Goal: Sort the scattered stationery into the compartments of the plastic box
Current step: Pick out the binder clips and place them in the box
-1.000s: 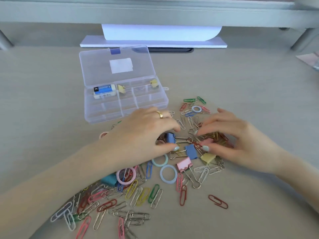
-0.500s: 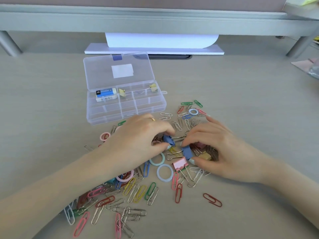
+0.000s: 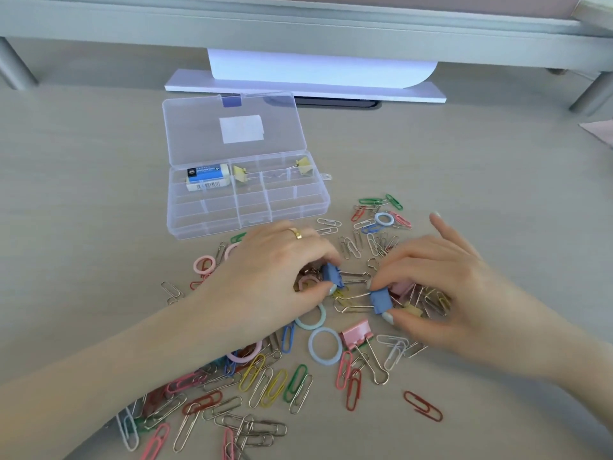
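Note:
A clear plastic box [image 3: 185,214] lies open on the desk, lid flat behind it. Its back row holds a white and blue eraser [image 3: 207,176] and two yellow binder clips [image 3: 239,172]. Coloured paper clips, plastic rings and binder clips are scattered in front of it. My left hand [image 3: 275,270] pinches a blue binder clip [image 3: 331,275] between thumb and fingers. My right hand [image 3: 441,290] pinches a second blue binder clip [image 3: 380,300]. A pink binder clip [image 3: 356,333] lies just below them.
A white monitor stand [image 3: 305,86] and a grey shelf leg [image 3: 590,91] stand at the back. Paper clips spread from the lower left [image 3: 199,403] to a lone red one [image 3: 423,405] at the right. A blue ring [image 3: 325,345] lies mid-pile.
My right hand slid left from the pink and yellow clips and closed on the second blue binder clip. My left hand kept its blue clip, barely moving.

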### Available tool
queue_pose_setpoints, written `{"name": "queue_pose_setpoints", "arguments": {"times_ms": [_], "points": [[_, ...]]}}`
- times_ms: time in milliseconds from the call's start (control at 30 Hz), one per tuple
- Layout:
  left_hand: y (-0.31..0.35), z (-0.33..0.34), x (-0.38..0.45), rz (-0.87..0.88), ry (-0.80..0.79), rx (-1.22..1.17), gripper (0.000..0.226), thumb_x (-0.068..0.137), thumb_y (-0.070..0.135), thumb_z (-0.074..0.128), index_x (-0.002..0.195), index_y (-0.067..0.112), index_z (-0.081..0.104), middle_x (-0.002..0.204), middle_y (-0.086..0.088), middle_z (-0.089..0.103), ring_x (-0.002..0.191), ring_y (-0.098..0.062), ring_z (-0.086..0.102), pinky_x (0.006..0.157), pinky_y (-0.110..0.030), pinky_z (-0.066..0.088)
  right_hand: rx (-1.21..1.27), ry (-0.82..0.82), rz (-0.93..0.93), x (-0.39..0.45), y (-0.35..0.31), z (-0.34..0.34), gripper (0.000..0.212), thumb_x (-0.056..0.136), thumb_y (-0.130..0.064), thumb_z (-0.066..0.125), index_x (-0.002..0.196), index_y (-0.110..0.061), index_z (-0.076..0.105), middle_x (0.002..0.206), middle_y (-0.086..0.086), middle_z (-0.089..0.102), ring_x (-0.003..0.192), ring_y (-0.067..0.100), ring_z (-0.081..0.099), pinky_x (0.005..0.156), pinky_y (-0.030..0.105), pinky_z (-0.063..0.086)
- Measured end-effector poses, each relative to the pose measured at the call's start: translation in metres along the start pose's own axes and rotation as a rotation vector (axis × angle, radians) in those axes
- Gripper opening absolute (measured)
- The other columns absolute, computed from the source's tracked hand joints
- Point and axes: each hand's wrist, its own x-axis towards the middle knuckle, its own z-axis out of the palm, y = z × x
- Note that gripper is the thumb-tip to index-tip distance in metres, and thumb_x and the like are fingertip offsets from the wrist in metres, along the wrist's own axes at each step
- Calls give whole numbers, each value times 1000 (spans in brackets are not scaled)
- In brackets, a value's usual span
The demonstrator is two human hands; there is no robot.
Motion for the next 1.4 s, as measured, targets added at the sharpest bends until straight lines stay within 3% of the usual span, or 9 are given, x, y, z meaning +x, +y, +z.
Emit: {"name": "queue_pose_setpoints", "arguments": {"times_ms": [200, 300, 433, 533, 633, 867, 967, 1233, 1400], "points": [[1, -15, -3, 0, -64, -137, 19, 77, 35, 59, 95, 40, 60, 89, 24, 57, 91, 2, 45, 79, -9, 29, 140, 19, -16, 7, 15, -15, 23, 74, -38, 57, 96, -39, 57, 100, -21, 56, 103, 4, 55, 114, 41, 12], [-8, -34, 3, -14, -5, -183, 18, 73, 43, 58, 90, 46, 61, 98, 24, 57, 94, 8, 46, 75, -2, 29, 312, 78, -8, 19, 21, -26, 24, 75, -48, 61, 95, -35, 62, 101, -14, 59, 102, 10, 56, 104, 31, 30], [-31, -55, 27, -78, 167, -172, 18, 75, 35, 65, 89, 45, 64, 92, 19, 60, 92, 0, 48, 81, -10, 33, 410, 244, 30, 58, 28, -34, 17, 76, -35, 62, 93, -35, 65, 96, -7, 63, 97, 12, 58, 84, 19, 43], [-51, -51, 51, -124, 269, -57, 20, 79, 16, 68, 91, 32, 67, 91, 8, 61, 91, -15, 51, 84, -28, 40, 352, 272, 63, 93, 34, -28, 15, 80, -23, 66, 91, -35, 64, 98, -7, 63, 95, 9, 57, 87, 14, 39], [-66, -40, 58, -93, 291, 18, 16, 76, 17, 70, 89, 26, 71, 89, 0, 65, 83, -26, 54, 82, -48, 42, 300, 172, 95, 122, 39, -19, 24, 83, -10, 62, 90, -32, 64, 100, -7, 60, 92, 3, 52, 84, 8, 36], [-83, -34, 54, -36, 281, 134, 15, 77, 20, 64, 90, 23, 72, 88, 1, 66, 76, -17, 46, 78, -40, 33, 113, 98, 37, 146, 47, 0, 18, 82, -19, 63, 91, -34, 66, 101, -9, 60, 94, 4, 53, 106, 54, 23], [-83, -32, 53, -38, 254, 183, 13, 79, 23, 60, 85, 22, 72, 89, 4, 64, 81, -18, 50, 80, -35, 27, 78, 73, 47, 144, 49, 4, 16, 85, -20, 61, 93, -32, 66, 101, -16, 55, 96, -2, 48, 111, 50, 8], [-76, -32, 47, -23, 206, 374, 36, 82, 34, 38, 81, 19, 71, 90, 2, 66, 82, -27, 57, 77, -33, 23, -7, 48, 20, 140, 49, 8, 17, 88, -21, 55, 99, -26, 67, 107, -9, 53, 102, 8, 49, 110, 46, 8], [-72, -34, 39, -16, 212, 367, 31, 82, 31, 39, 84, 21, 69, 98, 0, 66, 84, -26, 58, 79, -32, 24, -70, 35, 16, 131, 44, 7, 22, 91, -25, 50, 108, -25, 65, 118, -8, 51, 109, 14, 50, 109, 43, 11]]}}
